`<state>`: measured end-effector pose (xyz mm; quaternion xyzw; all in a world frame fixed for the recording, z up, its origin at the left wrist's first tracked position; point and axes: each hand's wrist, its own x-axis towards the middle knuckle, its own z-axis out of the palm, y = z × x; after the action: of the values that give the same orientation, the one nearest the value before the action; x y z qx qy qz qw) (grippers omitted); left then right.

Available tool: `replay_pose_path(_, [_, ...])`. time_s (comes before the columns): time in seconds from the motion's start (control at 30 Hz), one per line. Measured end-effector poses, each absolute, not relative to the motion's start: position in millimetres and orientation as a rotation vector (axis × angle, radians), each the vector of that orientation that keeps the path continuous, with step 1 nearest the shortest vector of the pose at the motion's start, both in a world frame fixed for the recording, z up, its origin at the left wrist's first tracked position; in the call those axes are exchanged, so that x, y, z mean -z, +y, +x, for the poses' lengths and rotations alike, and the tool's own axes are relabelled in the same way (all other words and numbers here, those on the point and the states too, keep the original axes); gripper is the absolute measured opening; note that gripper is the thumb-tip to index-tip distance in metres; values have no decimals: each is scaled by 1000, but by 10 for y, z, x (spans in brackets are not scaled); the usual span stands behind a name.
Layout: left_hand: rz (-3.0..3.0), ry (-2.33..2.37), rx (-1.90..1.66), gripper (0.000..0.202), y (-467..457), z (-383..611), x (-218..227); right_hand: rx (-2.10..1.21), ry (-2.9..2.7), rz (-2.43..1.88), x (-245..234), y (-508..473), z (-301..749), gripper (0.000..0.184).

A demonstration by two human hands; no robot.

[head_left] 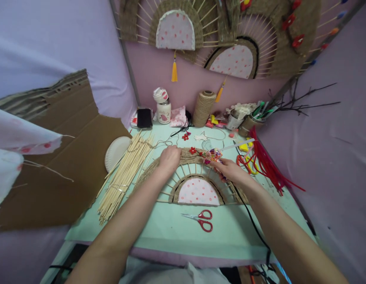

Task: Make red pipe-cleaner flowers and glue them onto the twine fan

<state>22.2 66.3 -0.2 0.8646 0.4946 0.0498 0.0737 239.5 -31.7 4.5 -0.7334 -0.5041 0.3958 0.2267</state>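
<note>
A half-round jute-and-skewer fan piece (183, 185) with a dotted pink cloth centre (198, 192) lies flat on the green table (171, 232). My left hand (169, 158) rests on its woven jute band at the top left, fingers curled down on it. My right hand (227, 167) grips a glue gun covered in a flowery pattern (213, 155), with its nozzle at the jute band next to a small red flower (192, 150). A black cord (254, 225) runs from the gun along my right forearm.
Red-handled scissors (202, 219) lie near the front edge. A bundle of bamboo skewers (125, 175) and a paper plate (116, 152) sit at left, beside cardboard (61, 157). Red pipe cleaners (267, 163), a jute spool (203, 107), jars and a pen cup (250, 120) stand behind.
</note>
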Motion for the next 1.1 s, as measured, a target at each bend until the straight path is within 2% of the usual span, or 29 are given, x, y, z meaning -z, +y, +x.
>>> replay_pose_path(0.5, [2636,1495,-137,26,664,93,-42,-1037,-1470,-2193,-147,-220,2236,44])
replay_pose_path(0.77, [2699,1438,-189,26,660,170,-12,-1042,-1437,-2148,-105,-229,2250,47])
replay_pose_path(0.97, [2765,1366,-296,24,570,234,41,-1046,-1438,-2117,-180,-325,2254,45])
replay_pose_path(1.1, [2825,1307,-513,19,490,224,125,-1045,-1428,-2075,-258,-443,2256,43])
